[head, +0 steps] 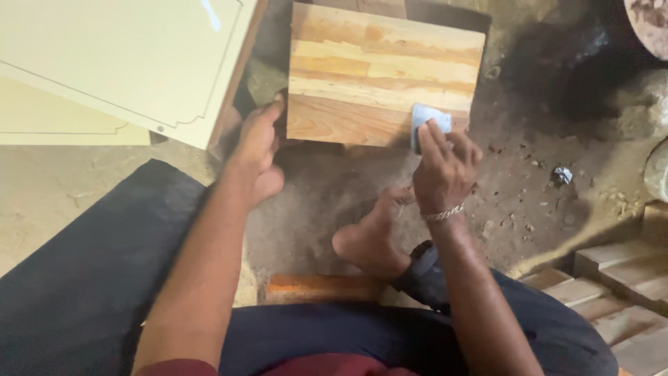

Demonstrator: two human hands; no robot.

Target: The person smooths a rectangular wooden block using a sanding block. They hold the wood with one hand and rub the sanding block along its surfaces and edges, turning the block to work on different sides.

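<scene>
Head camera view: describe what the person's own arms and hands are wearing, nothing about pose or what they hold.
Both forearms are bare. The right hand has a silver-coloured chain bracelet at the wrist. The left hand wears nothing: no ring, watch or glove visible. Dark red sleeve edges show at the bottom of the frame.

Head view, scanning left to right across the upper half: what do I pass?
Cream panel → left hand gripping the board's left edge → wooden board → right hand pressing a grey pad on the board's near right corner → foil scrap on the dirt floor.
</scene>
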